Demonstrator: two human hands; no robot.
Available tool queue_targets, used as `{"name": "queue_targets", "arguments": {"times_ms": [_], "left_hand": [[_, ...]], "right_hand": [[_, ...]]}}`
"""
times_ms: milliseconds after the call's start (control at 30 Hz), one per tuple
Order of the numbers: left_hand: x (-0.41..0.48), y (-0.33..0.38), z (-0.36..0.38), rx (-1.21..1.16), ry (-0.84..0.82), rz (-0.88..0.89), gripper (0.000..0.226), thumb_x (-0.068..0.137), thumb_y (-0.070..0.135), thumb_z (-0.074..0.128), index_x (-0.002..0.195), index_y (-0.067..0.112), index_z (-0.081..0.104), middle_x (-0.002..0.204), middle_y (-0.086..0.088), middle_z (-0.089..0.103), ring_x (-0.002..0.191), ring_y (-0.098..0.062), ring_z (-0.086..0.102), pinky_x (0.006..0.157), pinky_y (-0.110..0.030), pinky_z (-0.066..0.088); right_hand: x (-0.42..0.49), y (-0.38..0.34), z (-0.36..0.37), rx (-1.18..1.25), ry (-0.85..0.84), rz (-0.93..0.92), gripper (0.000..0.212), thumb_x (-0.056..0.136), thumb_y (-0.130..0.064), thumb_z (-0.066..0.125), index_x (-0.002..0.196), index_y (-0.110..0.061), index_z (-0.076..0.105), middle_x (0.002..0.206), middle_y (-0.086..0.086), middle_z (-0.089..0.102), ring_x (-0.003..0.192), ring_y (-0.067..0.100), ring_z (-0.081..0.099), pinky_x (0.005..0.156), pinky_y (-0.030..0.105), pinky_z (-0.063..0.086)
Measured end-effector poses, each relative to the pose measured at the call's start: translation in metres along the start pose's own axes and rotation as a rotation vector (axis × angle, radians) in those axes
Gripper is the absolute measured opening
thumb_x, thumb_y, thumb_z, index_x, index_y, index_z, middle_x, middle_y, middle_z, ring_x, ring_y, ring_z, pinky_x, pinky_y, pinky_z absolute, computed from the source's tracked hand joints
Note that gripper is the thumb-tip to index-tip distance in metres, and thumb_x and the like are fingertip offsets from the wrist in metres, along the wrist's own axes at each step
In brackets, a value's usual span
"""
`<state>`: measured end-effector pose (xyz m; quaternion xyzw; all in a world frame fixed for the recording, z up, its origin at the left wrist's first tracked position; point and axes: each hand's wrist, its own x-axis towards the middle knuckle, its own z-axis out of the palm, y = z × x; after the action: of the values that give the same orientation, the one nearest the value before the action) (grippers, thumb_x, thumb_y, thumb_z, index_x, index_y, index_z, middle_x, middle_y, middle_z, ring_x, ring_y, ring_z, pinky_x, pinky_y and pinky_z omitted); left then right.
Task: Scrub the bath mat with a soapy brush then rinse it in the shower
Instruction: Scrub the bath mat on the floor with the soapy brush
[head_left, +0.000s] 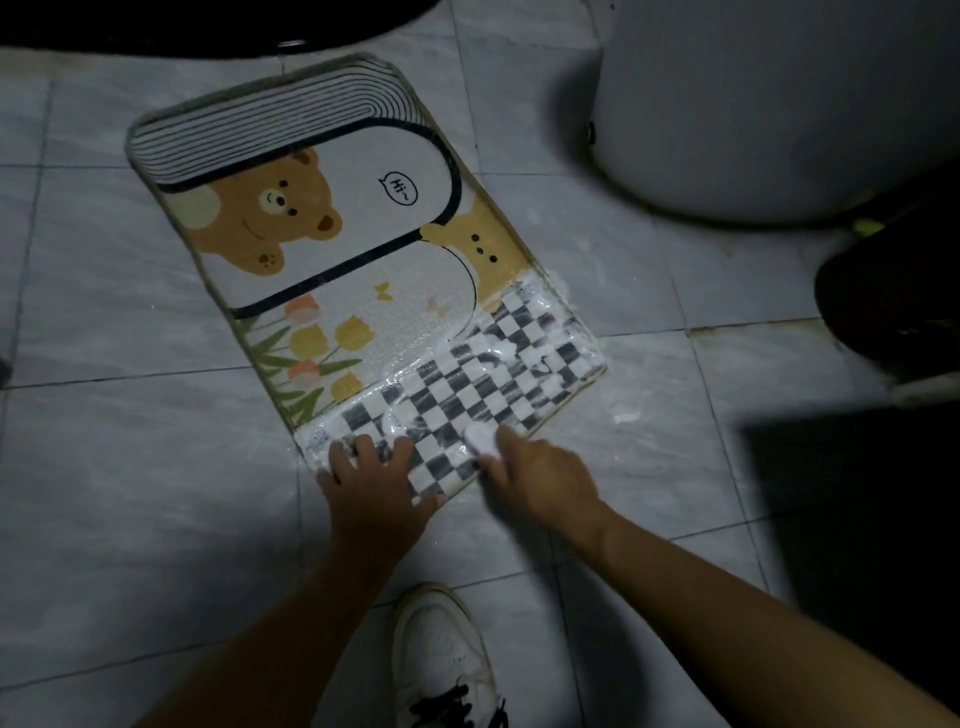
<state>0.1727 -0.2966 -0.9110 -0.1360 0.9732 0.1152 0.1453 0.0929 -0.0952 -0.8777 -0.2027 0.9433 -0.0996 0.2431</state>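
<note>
The rectangular printed bath mat with brown bears, yellow tulips and a black-and-white checked band (363, 208) lies flat on the pale grey tiled floor (130, 441). It sits skewed to the tile lines, its far end toward the dark top edge of the floor and its right edge near the rounded white toilet base (753, 114). White soap foam (519, 358) covers the checked band at the mat's near end and spills off the right edge onto the tiles. The bear end shows no suds.

The left hand (374, 478) presses on the mat's near left corner, fingers spread and nearly straight, holding nothing. The right hand (540, 478) works at the near edge, fingers curled over a small white scrubbing brush (480, 441) (blur hides exactly how they wrap it). A white laced shoe (441, 654) stands on the floor just short of the mat.

The mat looks thin, soft and floppy, with a bound rim. Wet and soapy, it will probably be limp, heavier than it seems and prone to sliding on tile, so it needs pinning while scrubbed. For the shower, the best hold is likely two corners of the unsoaped far end, pinched at the rim so it hangs.
</note>
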Motion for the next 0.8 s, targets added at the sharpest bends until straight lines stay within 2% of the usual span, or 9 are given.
{"name": "queue_targets", "arguments": {"times_ms": [67,133,200,300,433,533,633,733,800], "left_hand": [[0.001,0.0,0.003,0.008,-0.001,-0.014,0.091,0.063,0.074,0.078,0.133,0.019,0.058,0.133,-0.028,0.051,0.125,-0.055,0.043,0.097,-0.068,0.043],[0.002,0.001,0.003,0.015,-0.016,-0.022,0.092,0.065,0.076,0.076,0.135,0.021,0.056,0.136,-0.027,0.05,0.128,-0.055,0.041,0.1,-0.069,0.041],[0.003,0.002,0.001,0.032,-0.032,-0.033,0.094,0.066,0.078,0.073,0.139,0.023,0.053,0.139,-0.026,0.048,0.13,-0.054,0.039,0.102,-0.068,0.04],[0.003,0.002,0.002,0.025,-0.02,-0.024,0.093,0.064,0.076,0.077,0.137,0.023,0.054,0.136,-0.027,0.048,0.127,-0.054,0.041,0.099,-0.069,0.041],[0.003,0.003,0.004,0.017,-0.001,-0.012,0.091,0.063,0.074,0.078,0.133,0.021,0.055,0.132,-0.029,0.05,0.123,-0.054,0.044,0.095,-0.067,0.044],[0.002,0.0,0.006,0.027,-0.002,-0.003,0.09,0.064,0.075,0.077,0.133,0.02,0.056,0.133,-0.029,0.05,0.123,-0.054,0.043,0.094,-0.068,0.044],[0.0,0.002,0.003,0.027,-0.018,-0.001,0.09,0.062,0.073,0.08,0.13,0.02,0.056,0.131,-0.028,0.051,0.121,-0.055,0.045,0.093,-0.07,0.045],[0.004,0.005,0.0,0.006,-0.035,-0.029,0.092,0.056,0.071,0.084,0.129,0.022,0.057,0.13,-0.027,0.051,0.12,-0.053,0.046,0.092,-0.069,0.045],[0.007,0.009,-0.002,-0.001,-0.06,-0.041,0.092,0.058,0.071,0.082,0.134,0.025,0.055,0.14,-0.023,0.047,0.129,-0.049,0.042,0.099,-0.068,0.042]], "right_hand": [[-0.001,0.006,-0.003,-0.089,-0.006,-0.09,0.035,0.108,-0.055,0.029,0.117,-0.026,0.046,0.081,-0.007,0.057,0.063,0.013,0.057,0.06,0.03,0.054],[0.013,0.038,-0.018,-0.152,0.019,0.025,0.033,0.108,-0.057,0.028,0.111,-0.029,0.045,0.077,-0.009,0.053,0.061,0.01,0.055,0.055,0.025,0.047],[0.026,0.068,-0.036,-0.161,0.076,0.23,0.034,0.108,-0.057,0.029,0.105,-0.027,0.045,0.076,-0.007,0.056,0.061,0.008,0.055,0.053,0.024,0.042],[0.027,0.06,-0.022,0.008,0.175,0.348,0.033,0.108,-0.055,0.033,0.108,-0.025,0.048,0.08,-0.003,0.061,0.065,0.013,0.06,0.059,0.033,0.053],[-0.005,-0.014,0.007,0.041,0.021,0.054,0.034,0.108,-0.053,0.035,0.122,-0.025,0.047,0.088,-0.003,0.065,0.071,0.014,0.064,0.061,0.029,0.052],[-0.006,-0.01,0.003,-0.08,-0.03,-0.088,0.039,0.108,-0.054,0.034,0.129,-0.024,0.047,0.096,0.002,0.068,0.073,0.019,0.064,0.067,0.033,0.054],[0.021,0.039,-0.017,-0.15,0.056,0.083,0.035,0.108,-0.057,0.031,0.115,-0.027,0.047,0.086,-0.005,0.062,0.06,0.007,0.054,0.053,0.024,0.042],[0.051,0.079,-0.038,-0.173,0.147,0.345,0.035,0.108,-0.057,0.028,0.101,-0.026,0.044,0.085,-0.001,0.063,0.063,0.012,0.055,0.054,0.028,0.041],[0.06,0.078,-0.037,-0.147,0.179,0.376,0.033,0.108,-0.056,0.029,0.101,-0.026,0.043,0.081,-0.002,0.06,0.065,0.014,0.057,0.054,0.028,0.04]]}}
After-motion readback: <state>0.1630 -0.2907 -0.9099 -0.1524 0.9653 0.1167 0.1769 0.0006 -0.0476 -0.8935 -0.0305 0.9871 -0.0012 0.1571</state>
